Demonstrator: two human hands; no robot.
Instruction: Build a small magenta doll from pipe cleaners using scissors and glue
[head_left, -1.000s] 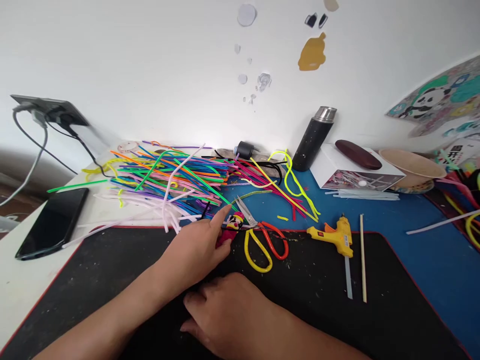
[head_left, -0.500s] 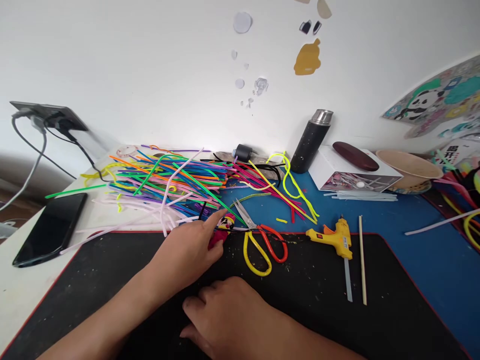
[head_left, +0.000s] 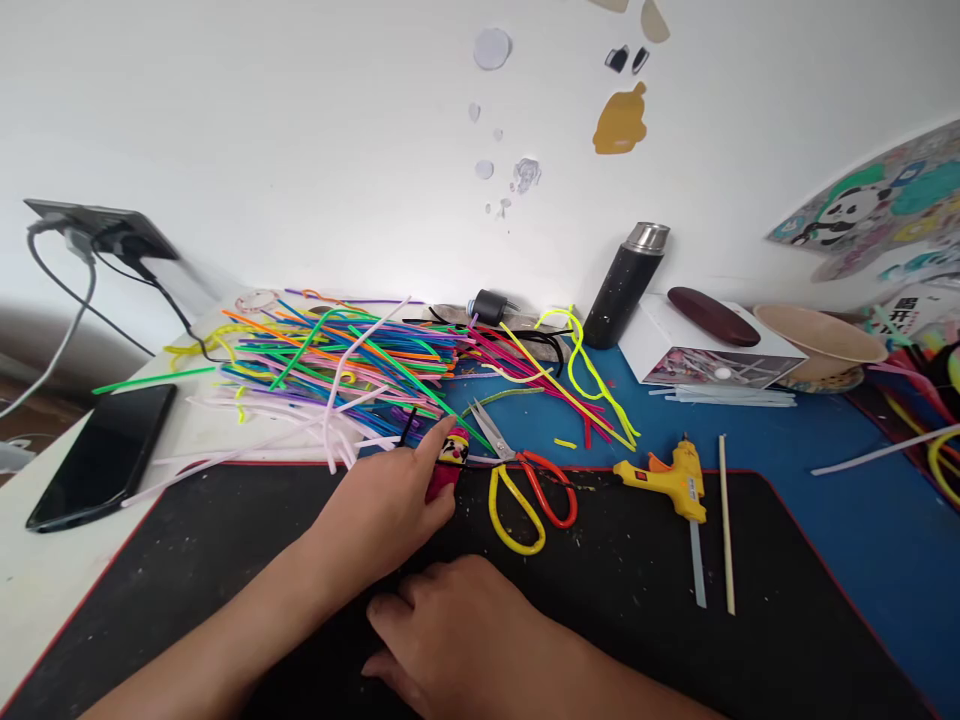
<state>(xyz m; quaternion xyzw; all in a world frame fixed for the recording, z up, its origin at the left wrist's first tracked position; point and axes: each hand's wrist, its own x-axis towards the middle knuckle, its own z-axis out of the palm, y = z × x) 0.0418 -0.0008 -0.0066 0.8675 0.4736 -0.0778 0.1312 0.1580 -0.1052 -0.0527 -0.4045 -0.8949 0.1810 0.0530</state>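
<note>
My left hand (head_left: 382, 510) reaches forward over the black mat (head_left: 225, 560). Its forefinger and thumb pinch a small red and yellow pipe-cleaner figure (head_left: 452, 452). The figure lies at the mat's far edge, just left of the blades of the yellow and red scissors (head_left: 525, 485). A big heap of coloured pipe cleaners (head_left: 337, 360) spreads out right behind the hand. My right hand (head_left: 457, 625) rests flat on the mat nearer to me, fingers stretched to the left, holding nothing.
A yellow glue gun (head_left: 667, 480) and a thin wooden stick (head_left: 725, 520) lie to the right. A black flask (head_left: 622, 285), a white box (head_left: 705, 350) and a bowl (head_left: 817, 335) stand at the back. A phone (head_left: 101, 455) lies at the left.
My left hand has closed in on the small figure, which has shifted a little to the left, away from the scissors. My right hand has stayed put.
</note>
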